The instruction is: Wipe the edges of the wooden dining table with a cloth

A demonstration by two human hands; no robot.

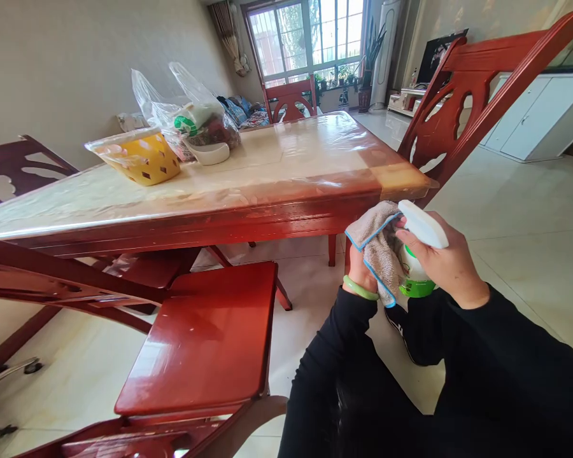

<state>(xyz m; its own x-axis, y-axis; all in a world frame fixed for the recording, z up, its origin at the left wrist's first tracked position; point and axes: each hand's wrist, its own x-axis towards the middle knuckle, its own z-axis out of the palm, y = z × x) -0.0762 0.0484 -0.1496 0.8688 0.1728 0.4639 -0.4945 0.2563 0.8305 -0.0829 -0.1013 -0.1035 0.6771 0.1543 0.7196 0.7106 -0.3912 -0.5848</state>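
Note:
My right hand (pixel 451 264) is closed round the neck of a spray bottle (pixel 417 287), which has a white trigger head and a green and white body. A grey-brown cloth (pixel 379 245) with blue edging drapes over my left hand (pixel 361 270); its fingers are mostly hidden beneath the fabric. The bottle and the cloth are close together, with the spray head beside the cloth's upper edge. Both hands are in front of the near right corner of the table, above the floor. A pale green bangle (pixel 360 288) circles my left wrist.
A wooden table (pixel 286 197) under clear plastic holds a yellow basket (pixel 148 159) and a filled plastic bag (pixel 195 121). One red wooden chair (pixel 205 337) stands at the near left, another chair (pixel 477 83) at the right end. My legs are below my hands.

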